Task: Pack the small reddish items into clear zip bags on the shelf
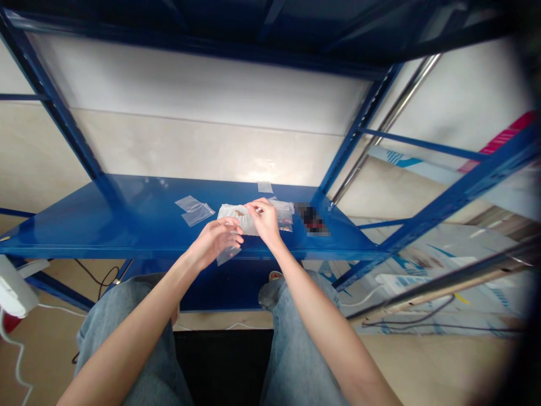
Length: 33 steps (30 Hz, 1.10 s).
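Observation:
Both my hands are raised over a blue steel shelf (139,220). My left hand (217,241) holds a small clear zip bag (227,255) that hangs below its fingers, and its fingertips rest against a cloudy plastic bag (233,219). My right hand (265,223) pinches the top of that cloudy bag, which has something small and brown (239,213) inside. Two loose clear bags (198,213) lie to the left, and another clear bag (265,187) lies at the back. Bagged items (285,214) sit to the right, partly hidden by my right hand.
A blurred dark object (311,219) lies on the shelf to the right. My denim-covered knees (291,293) sit below the shelf edge. Blue uprights and a steel pole (386,127) frame the shelf. A white power strip (14,287) and cables lie at lower left.

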{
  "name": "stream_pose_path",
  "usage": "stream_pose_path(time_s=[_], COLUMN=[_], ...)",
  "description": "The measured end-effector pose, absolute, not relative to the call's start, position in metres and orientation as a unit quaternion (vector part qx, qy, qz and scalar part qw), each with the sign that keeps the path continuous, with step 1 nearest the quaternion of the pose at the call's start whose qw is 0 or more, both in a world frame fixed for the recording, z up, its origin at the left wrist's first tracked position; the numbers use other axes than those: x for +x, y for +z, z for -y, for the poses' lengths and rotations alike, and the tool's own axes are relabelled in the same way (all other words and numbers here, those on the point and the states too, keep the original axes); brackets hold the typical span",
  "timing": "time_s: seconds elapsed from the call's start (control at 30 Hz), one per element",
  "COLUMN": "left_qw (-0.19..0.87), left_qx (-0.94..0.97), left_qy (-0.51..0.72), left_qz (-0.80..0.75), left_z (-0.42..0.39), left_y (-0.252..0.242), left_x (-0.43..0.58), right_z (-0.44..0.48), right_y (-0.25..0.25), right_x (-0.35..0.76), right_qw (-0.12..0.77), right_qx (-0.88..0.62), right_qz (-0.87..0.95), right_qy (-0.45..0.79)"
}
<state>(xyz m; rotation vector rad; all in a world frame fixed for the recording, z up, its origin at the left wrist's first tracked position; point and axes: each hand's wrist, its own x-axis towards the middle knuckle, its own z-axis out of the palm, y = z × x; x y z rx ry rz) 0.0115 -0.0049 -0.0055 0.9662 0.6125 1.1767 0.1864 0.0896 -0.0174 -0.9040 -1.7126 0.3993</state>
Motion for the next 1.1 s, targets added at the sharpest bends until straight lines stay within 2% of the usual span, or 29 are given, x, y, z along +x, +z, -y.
stream_pose_path(time_s=[0.07,0.2,0.37,0.93,1.0,1.1], left_qw=[0.700,0.700,0.686,0.659,0.660,0.663], left_qx=[0.398,0.381,0.415,0.490,0.486,0.487], left_qy=[0.536,0.547,0.530,0.484,0.486,0.478], left_qz=[-0.254,-0.255,-0.277,-0.302,-0.303,-0.307], left_z=[0.005,0.004,0.004,0.006,0.006,0.006], left_y=[-0.005,-0.006,-0.007,-0.013,-0.012,-0.012], left_x=[0.010,0.006,0.007,0.013,0.012,0.011], right_z=[-0.107,-0.120,-0.118,-0.133,-0.132,-0.123], right_y=[-0.021,-0.026,-0.033,-0.043,-0.040,-0.032], right_x=[0.198,0.205,0.199,0.197,0.196,0.192], right_qw=[0.495,0.367,0.313,0.350,0.374,0.464], right_qx=[-0.464,-0.551,-0.554,-0.539,-0.533,-0.491], right_qz=[0.728,0.748,0.772,0.766,0.759,0.735], right_qy=[0.097,0.035,-0.006,-0.025,-0.014,0.063])
